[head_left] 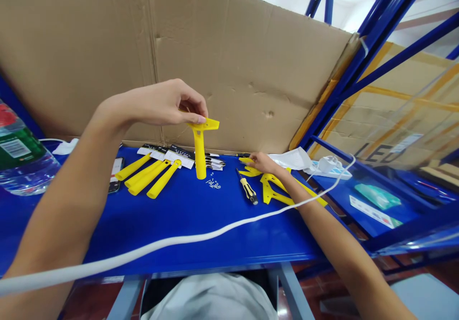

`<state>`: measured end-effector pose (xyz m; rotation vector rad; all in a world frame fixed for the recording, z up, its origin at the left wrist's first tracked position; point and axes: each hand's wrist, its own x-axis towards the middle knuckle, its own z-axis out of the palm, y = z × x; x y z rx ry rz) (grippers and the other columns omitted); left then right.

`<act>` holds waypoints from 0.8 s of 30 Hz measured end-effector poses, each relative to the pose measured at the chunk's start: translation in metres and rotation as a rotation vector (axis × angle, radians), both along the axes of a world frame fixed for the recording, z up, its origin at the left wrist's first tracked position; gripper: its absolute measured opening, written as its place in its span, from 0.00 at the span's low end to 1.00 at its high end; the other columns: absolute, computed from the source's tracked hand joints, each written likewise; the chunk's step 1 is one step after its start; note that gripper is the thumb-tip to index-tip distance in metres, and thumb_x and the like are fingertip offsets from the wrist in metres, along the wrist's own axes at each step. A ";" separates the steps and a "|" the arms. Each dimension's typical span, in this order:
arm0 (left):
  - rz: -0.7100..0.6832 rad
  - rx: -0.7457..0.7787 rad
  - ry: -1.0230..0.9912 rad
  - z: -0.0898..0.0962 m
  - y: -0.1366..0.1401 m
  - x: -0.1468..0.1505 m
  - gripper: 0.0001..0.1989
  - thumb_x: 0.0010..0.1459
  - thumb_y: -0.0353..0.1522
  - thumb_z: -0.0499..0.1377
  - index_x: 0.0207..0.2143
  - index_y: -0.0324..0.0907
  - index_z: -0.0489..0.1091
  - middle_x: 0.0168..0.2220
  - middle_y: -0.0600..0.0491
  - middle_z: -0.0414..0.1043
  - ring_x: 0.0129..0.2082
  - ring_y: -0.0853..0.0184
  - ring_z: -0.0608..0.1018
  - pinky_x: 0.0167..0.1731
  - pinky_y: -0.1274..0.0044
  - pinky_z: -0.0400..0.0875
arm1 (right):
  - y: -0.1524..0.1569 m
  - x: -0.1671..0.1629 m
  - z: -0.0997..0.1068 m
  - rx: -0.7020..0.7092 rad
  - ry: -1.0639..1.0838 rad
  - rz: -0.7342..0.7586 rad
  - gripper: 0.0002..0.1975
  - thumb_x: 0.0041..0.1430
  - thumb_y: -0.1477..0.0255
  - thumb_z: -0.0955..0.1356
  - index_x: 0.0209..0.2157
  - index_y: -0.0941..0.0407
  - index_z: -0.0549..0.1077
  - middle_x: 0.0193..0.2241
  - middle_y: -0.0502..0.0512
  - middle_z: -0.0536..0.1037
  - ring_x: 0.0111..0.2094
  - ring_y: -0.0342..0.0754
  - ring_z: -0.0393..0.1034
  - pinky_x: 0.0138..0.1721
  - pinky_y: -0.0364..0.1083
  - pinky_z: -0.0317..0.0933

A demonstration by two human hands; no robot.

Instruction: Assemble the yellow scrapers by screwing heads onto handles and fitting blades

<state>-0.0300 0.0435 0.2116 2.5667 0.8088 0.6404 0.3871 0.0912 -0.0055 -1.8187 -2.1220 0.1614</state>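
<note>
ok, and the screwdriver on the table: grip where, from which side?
Probably the thick handle, from above and the near side: the screwdriver lies with its handle toward the camera and its thin shaft pointing away. I'd avoid coming from the right, where yellow pieces lie close.

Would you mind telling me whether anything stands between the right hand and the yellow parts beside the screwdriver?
Nothing visible does: the right hand is right at the rear yellow parts. The screwdriver lies beside them, and the white cable crosses lower in the view, not between them.
</note>
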 end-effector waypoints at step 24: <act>-0.137 -0.272 -0.115 -0.035 0.016 0.032 0.16 0.62 0.44 0.72 0.41 0.40 0.84 0.37 0.46 0.84 0.37 0.62 0.84 0.40 0.72 0.77 | -0.046 -0.030 0.045 0.102 1.374 0.139 0.16 0.65 0.59 0.78 0.42 0.52 0.73 0.43 0.57 0.87 0.41 0.48 0.84 0.43 0.47 0.80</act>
